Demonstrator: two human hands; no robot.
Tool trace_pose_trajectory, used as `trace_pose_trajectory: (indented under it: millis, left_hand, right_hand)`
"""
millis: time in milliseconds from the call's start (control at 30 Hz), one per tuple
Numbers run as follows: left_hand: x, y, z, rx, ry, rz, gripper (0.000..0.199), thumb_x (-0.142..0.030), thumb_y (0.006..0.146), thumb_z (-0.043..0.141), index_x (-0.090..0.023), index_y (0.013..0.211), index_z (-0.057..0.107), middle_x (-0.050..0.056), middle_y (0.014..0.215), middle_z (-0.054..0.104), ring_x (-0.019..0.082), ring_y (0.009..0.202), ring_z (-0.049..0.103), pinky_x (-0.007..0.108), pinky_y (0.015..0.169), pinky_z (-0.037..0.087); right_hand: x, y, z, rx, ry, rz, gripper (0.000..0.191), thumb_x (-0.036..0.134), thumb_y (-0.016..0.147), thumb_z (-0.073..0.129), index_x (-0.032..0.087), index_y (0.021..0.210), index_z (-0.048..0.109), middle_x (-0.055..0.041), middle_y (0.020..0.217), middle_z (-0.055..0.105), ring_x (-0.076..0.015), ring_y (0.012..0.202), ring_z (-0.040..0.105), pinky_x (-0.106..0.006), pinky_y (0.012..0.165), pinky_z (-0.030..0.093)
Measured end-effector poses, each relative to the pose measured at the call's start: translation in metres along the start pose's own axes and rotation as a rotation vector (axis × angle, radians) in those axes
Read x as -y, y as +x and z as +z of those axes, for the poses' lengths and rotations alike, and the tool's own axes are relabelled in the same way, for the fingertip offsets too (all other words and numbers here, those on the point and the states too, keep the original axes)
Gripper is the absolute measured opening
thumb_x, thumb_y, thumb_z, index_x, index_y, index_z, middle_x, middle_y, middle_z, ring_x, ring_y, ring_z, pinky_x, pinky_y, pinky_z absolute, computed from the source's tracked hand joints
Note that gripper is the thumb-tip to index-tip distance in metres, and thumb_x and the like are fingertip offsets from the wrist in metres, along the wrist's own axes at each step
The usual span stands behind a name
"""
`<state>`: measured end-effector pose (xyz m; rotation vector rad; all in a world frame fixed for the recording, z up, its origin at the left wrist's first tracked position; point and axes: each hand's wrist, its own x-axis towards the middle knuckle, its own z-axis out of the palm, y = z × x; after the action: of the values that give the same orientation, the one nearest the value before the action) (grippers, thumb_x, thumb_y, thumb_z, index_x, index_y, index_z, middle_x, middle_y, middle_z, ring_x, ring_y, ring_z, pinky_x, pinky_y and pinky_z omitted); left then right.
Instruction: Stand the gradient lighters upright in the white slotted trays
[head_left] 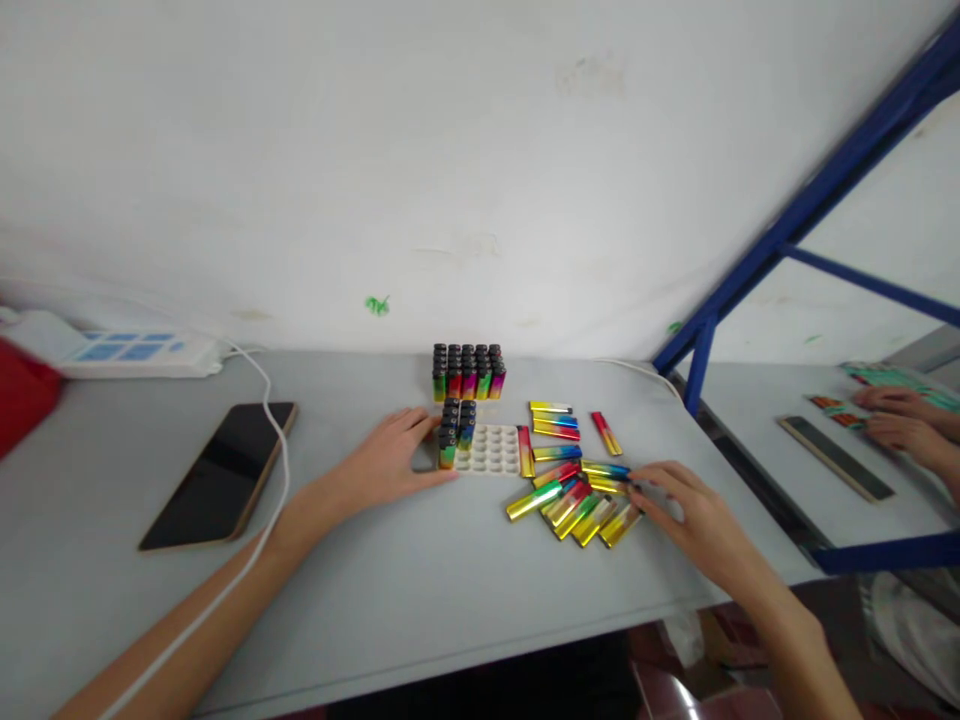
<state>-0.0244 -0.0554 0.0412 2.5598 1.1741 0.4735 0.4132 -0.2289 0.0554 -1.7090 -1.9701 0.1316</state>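
Observation:
A white tray with round pockets (491,450) lies on the table. Black-topped lighters (448,440) stand upright in its left part. My left hand (394,455) is wrapped round the tray's left end, thumb along the front edge and fingers behind. To the right of the tray, several shiny multicoloured lighters (574,510) lie loose in a pile. My right hand (686,510) is at the pile's right side, its thumb and fingers closed at the end of a blue and yellow lighter (604,470).
Behind the tray stands a block of upright lighters (469,375). A phone (221,475) and a white cable (277,440) are at the left, with a power strip (142,350) by the wall. A blue metal frame (701,350) rises at the right; beyond it another person's hands (911,425) work.

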Motion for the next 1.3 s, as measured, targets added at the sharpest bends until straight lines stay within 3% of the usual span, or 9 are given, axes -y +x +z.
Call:
trace_pose_trajectory:
  millis: [167,400,500,633,800,933,1033,1133,1300]
  left_hand:
    - [0.004,0.001,0.002,0.014,-0.003,0.005,0.057,-0.069,0.090,0.082,-0.021,0.121,0.075,0.014,0.126,0.076,0.037,0.119,0.072,0.050,0.111,0.057]
    - [0.003,0.001,0.002,0.004,-0.010,-0.001,0.054,-0.065,0.089,0.084,-0.022,0.121,0.076,0.014,0.127,0.078,0.037,0.120,0.073,0.050,0.111,0.059]
    - [0.004,0.000,0.003,-0.022,-0.025,0.007,0.055,-0.065,0.087,0.086,-0.023,0.122,0.077,0.014,0.128,0.079,0.038,0.123,0.073,0.051,0.113,0.058]
    - [0.004,-0.001,0.003,-0.030,-0.034,0.009,0.055,-0.066,0.088,0.084,-0.023,0.122,0.076,0.014,0.129,0.078,0.039,0.125,0.073,0.052,0.115,0.058]
    - [0.001,0.000,0.002,-0.001,-0.022,-0.009,0.053,-0.064,0.089,0.084,-0.023,0.120,0.076,0.014,0.127,0.078,0.039,0.124,0.073,0.052,0.115,0.057]
    - [0.000,0.000,0.002,-0.002,-0.024,-0.003,0.054,-0.065,0.089,0.084,-0.023,0.122,0.076,0.014,0.127,0.078,0.039,0.124,0.073,0.052,0.114,0.057]
    - [-0.001,-0.001,0.001,-0.006,-0.028,0.006,0.055,-0.061,0.089,0.085,-0.022,0.127,0.074,0.014,0.129,0.077,0.038,0.125,0.072,0.051,0.115,0.057]
    - [-0.003,-0.003,0.000,-0.001,-0.026,0.008,0.056,-0.059,0.090,0.086,-0.021,0.130,0.073,0.014,0.130,0.076,0.037,0.126,0.072,0.050,0.115,0.057]
    - [-0.005,-0.003,-0.002,0.007,-0.018,0.003,0.058,-0.060,0.090,0.086,-0.022,0.131,0.073,0.013,0.129,0.077,0.038,0.125,0.072,0.051,0.117,0.056]
  right_hand:
    - [-0.003,0.006,0.015,0.086,0.070,0.053,0.028,0.046,0.110,0.062,0.027,0.111,0.082,-0.0107,0.111,0.080,-0.0293,0.104,0.079,-0.044,0.098,0.065]
    - [0.005,0.025,0.017,0.133,0.161,0.102,0.035,0.055,0.106,0.063,0.025,0.102,0.082,-0.0104,0.100,0.077,-0.0273,0.087,0.077,-0.043,0.084,0.065]
    - [0.010,0.025,0.018,0.060,0.212,0.131,0.037,0.058,0.106,0.062,0.025,0.103,0.078,-0.0112,0.103,0.079,-0.0287,0.092,0.077,-0.042,0.081,0.063]
    - [0.026,0.031,0.023,-0.112,0.394,0.268,0.047,0.070,0.101,0.070,0.024,0.111,0.073,-0.0065,0.090,0.077,-0.0250,0.075,0.072,-0.038,0.069,0.057]
    - [0.064,0.072,0.039,-0.231,0.760,0.329,0.055,0.076,0.087,0.084,0.023,0.100,0.077,-0.0011,0.080,0.068,-0.0188,0.071,0.059,-0.032,0.066,0.051]
    - [0.101,0.116,0.051,-0.133,1.017,0.287,0.055,0.076,0.091,0.082,0.024,0.084,0.068,0.0013,0.078,0.061,-0.0171,0.074,0.059,-0.029,0.070,0.051]
    - [0.127,0.142,0.056,0.040,1.209,0.243,0.051,0.075,0.095,0.078,0.026,0.095,0.064,0.0011,0.086,0.067,-0.0169,0.075,0.063,-0.031,0.072,0.056]
    - [0.145,0.158,0.062,0.184,1.253,0.154,0.050,0.075,0.096,0.078,0.028,0.107,0.063,0.0053,0.074,0.061,-0.0163,0.066,0.060,-0.031,0.068,0.056]
    - [0.155,0.162,0.089,0.172,1.161,0.146,0.061,0.086,0.092,0.071,0.026,0.098,0.060,0.0098,0.067,0.039,-0.0113,0.054,0.033,-0.025,0.049,0.032]
